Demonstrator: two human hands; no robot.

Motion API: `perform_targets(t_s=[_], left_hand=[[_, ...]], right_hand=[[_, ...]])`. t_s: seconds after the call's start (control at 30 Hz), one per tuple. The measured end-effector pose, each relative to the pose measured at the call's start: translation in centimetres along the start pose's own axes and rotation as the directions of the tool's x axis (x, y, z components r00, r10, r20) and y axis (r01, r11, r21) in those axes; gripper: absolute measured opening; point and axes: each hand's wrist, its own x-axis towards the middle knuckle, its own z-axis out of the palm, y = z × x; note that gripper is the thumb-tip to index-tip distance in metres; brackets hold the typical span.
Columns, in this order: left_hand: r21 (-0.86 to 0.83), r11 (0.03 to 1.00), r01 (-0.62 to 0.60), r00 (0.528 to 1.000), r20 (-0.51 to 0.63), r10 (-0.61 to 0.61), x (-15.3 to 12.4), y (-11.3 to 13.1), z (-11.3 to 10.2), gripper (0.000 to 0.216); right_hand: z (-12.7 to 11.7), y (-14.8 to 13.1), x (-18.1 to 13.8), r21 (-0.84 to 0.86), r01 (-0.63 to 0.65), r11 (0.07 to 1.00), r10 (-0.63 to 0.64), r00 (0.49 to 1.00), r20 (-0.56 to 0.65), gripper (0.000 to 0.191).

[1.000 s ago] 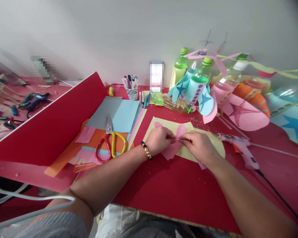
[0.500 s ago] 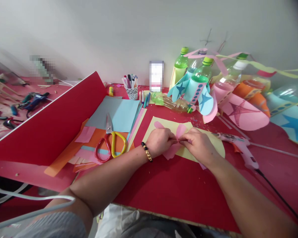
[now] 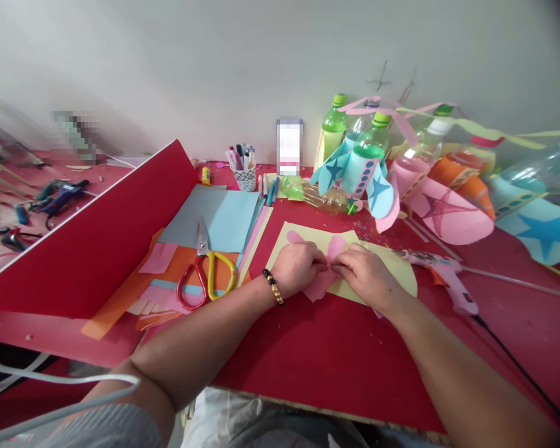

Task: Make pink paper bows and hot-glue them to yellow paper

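Note:
Both hands meet over a pale yellow paper sheet (image 3: pixel 273 242) on the red board. My left hand (image 3: pixel 299 266), with a bead bracelet at the wrist, pinches the middle of a pink paper cutout (image 3: pixel 318 289). My right hand (image 3: pixel 366 272) pinches the same cutout from the other side, its fingertips almost touching the left ones. Several rounded arms of the pink paper spread out around the fingers; the pinched centre is mostly hidden. To the right of my right hand lies a pink glue gun (image 3: pixel 453 280).
Scissors (image 3: pixel 211 267) with red and yellow handles lie on coloured papers (image 3: pixel 219 214) at left. A red panel (image 3: pixel 102 236) leans beyond them. Paper-decorated bottles (image 3: pixel 368 155) crowd the back right. A cup of pens (image 3: pixel 245 174) and a phone (image 3: pixel 289 146) stand near the wall.
The view has shifted slightly, so everything sits a little further left. Both hands keep their pinch on the pink cutout, with hardly any other movement visible.

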Motion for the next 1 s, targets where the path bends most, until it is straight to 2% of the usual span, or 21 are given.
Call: perform_targets(t_s=[0.23, 0.43, 0.73, 1.0], left_hand=[[-0.033, 0.998, 0.048, 0.999, 0.018, -0.048, -0.01, -0.08, 0.01, 0.009], [-0.012, 1.000, 0.004, 0.999, 0.046, -0.003, -0.16, 0.14, -0.11, 0.016], [-0.045, 0.999, 0.029, 0.998, 0.054, -0.027, -0.02, -0.17, -0.17, 0.013], [-0.100, 0.993, 0.061, 0.996, 0.065, -0.055, 0.03, -0.41, 0.27, 0.009]], right_hand=[[0.20, -0.10, -0.14, -0.007, 0.004, 1.000, -0.004, 1.000, -0.014, 0.014], [0.14, -0.09, -0.14, 0.019, 0.029, 0.999, -0.028, 0.998, -0.061, 0.017], [0.00, 0.33, -0.14, -0.058, 0.108, 0.993, -0.104, 0.992, 0.067, 0.021], [-0.22, -0.05, -0.09, -0.045, 0.096, 0.994, -0.094, 0.995, 0.046, 0.020]])
